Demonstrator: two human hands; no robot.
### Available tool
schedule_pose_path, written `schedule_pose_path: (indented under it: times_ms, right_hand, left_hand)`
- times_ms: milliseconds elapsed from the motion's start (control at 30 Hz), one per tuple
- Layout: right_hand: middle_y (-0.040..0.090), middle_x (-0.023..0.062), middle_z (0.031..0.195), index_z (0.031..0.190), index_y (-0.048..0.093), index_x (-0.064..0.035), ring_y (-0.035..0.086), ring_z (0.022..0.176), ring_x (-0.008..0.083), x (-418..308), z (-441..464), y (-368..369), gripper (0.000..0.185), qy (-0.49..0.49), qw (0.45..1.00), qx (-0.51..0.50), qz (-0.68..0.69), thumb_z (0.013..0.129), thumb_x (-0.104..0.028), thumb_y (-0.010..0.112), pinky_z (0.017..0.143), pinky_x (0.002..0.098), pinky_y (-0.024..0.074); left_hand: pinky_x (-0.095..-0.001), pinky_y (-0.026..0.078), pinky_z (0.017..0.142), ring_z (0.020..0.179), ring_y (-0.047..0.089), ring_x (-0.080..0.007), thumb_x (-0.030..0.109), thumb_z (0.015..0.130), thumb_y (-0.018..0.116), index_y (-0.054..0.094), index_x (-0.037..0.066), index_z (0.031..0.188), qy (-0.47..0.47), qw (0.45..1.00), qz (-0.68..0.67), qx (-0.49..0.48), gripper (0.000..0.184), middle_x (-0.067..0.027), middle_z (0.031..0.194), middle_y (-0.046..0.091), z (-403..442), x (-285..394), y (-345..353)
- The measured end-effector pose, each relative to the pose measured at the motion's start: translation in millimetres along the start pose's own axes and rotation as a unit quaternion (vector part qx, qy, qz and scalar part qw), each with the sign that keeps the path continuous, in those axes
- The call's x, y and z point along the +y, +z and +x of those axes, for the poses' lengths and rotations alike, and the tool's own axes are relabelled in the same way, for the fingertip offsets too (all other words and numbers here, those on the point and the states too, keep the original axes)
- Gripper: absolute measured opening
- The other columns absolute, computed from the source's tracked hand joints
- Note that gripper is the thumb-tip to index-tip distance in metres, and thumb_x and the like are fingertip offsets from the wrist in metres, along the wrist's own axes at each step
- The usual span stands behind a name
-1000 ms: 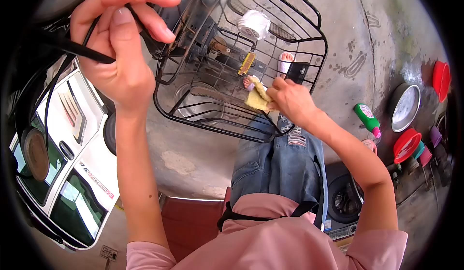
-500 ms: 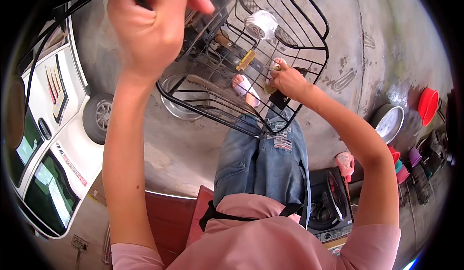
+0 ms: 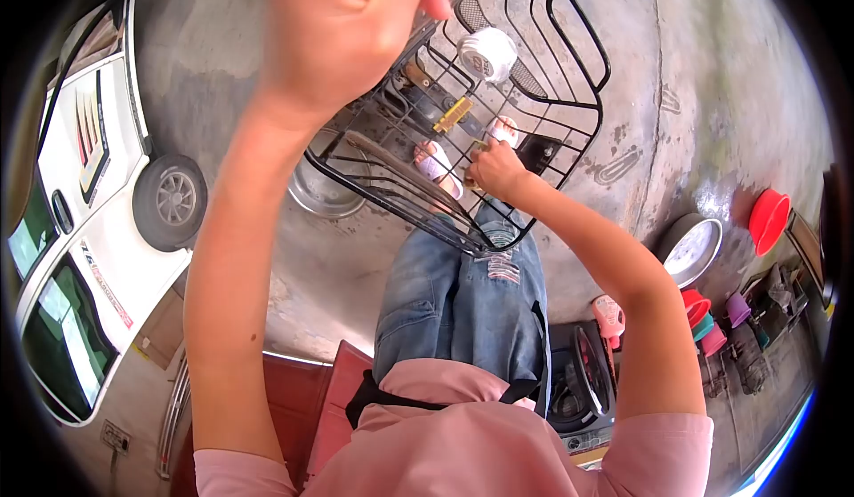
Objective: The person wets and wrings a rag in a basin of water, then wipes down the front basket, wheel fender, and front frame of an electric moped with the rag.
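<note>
Fingers of the left hand [image 3: 334, 48] curl high over the left side of the black wire basket [image 3: 356, 185], partly cut off by the view's edge; whether they grip anything, I cannot tell. Raised like that, the hand seems placed to leave the wires reachable. Just beyond the person's knees sits the basket, with a yellow rectangular strip [image 3: 454, 114] showing among its wires. Right hand [image 3: 500, 170] fingers are nearly closed, pinching what looks like a small yellow cloth [image 3: 471, 181], mostly hidden, probably bunched to suit narrow gaps.
</note>
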State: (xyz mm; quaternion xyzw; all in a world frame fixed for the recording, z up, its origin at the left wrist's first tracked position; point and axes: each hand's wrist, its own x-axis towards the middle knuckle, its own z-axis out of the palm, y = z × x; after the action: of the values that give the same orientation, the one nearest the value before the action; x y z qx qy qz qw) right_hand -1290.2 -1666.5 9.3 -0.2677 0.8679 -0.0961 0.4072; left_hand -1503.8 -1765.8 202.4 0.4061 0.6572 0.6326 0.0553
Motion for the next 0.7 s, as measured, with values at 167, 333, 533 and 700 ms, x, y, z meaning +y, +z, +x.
schedule_pose_path:
  times_ms: [167,333,533,700]
  right_hand:
    - [0.063,0.0048,0.080,0.079,0.068,-0.0127,0.062,0.079,0.0258,1,-61,-53,0.013,-0.030,0.997,-0.068,0.024,0.078,-0.015,0.055,0.072,0.0344,0.0481]
    - [0.064,0.0041,0.080,0.085,0.067,-0.0165,0.062,0.084,0.0246,9,-71,-93,0.015,-0.011,0.988,-0.077,0.130,0.078,-0.012,0.055,0.074,0.0341,0.0474]
    - [0.063,0.0058,0.090,0.086,0.068,-0.0136,0.059,0.090,0.0279,-21,21,28,0.016,-0.024,0.996,0.050,0.066,0.079,-0.017,0.054,0.071,0.0355,0.0502]
    - [0.063,0.0061,0.089,0.086,0.068,-0.0099,0.060,0.088,0.0270,-33,-69,-47,0.016,-0.044,0.998,-0.054,-0.006,0.079,-0.016,0.055,0.073,0.0338,0.0492]
  left_hand:
    - [-0.0164,0.039,0.049,0.051,0.047,-0.0047,0.010,0.094,0.033,0.046,-0.001,0.099,0.021,0.999,-0.031,0.014,0.018,-0.0091,0.083,0.057,0,-3,4]
    - [-0.0167,0.039,0.049,0.051,0.047,-0.0044,0.010,0.094,0.033,0.047,-0.001,0.099,-0.011,0.999,-0.038,0.024,0.019,-0.0092,0.082,0.057,-1,1,4]
    - [-0.0156,0.039,0.049,0.051,0.048,-0.0040,0.009,0.094,0.033,0.046,-0.003,0.098,0.015,0.998,-0.051,0.021,0.018,-0.0095,0.081,0.058,1,-4,4]
    - [-0.0152,0.038,0.049,0.050,0.046,-0.0034,0.008,0.093,0.033,0.046,-0.002,0.098,-0.004,0.999,-0.035,0.025,0.017,-0.0091,0.081,0.058,-2,-1,7]
